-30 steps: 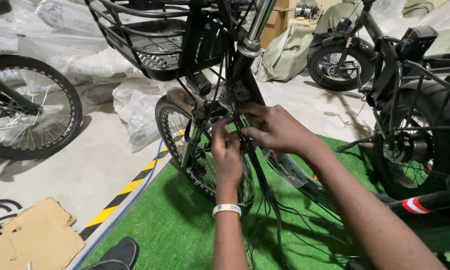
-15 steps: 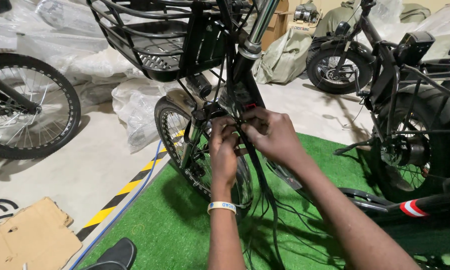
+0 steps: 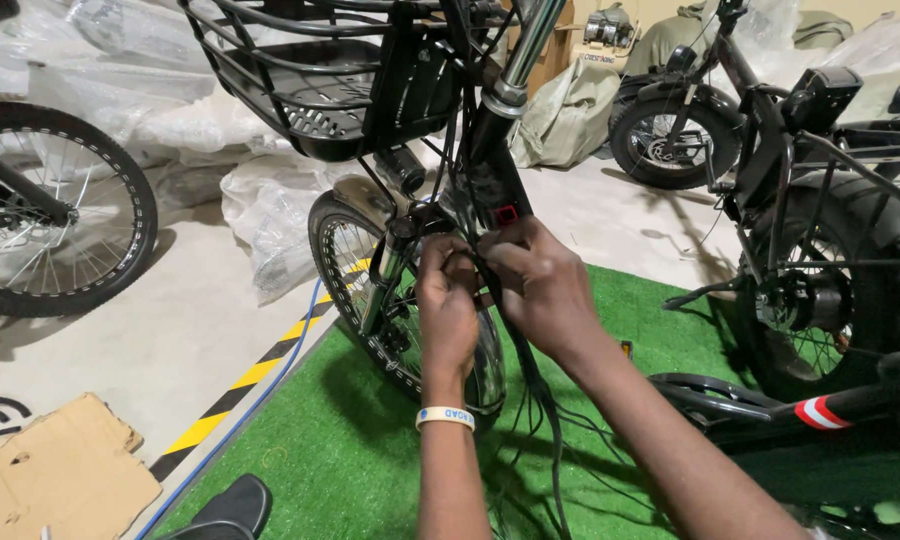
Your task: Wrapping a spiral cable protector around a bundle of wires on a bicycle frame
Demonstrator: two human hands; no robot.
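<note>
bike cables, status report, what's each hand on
Left hand and right hand both pinching the black cables at the front fork. Front wheel close behind.

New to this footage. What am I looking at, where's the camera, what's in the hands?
There is one view only, from a camera worn on a person's head and looking down at their own two bare hands; no robot is involved. The left hand, with a pale wristband, and the right hand meet at a bundle of black cables that hangs beside the front fork of a black bicycle. Both hands pinch something small there; it is hidden by the fingers. Above sits a black front basket. The front wheel stands on a green turf mat. Other bicycles stand left and right, and cardboard lies on the concrete floor.
</note>
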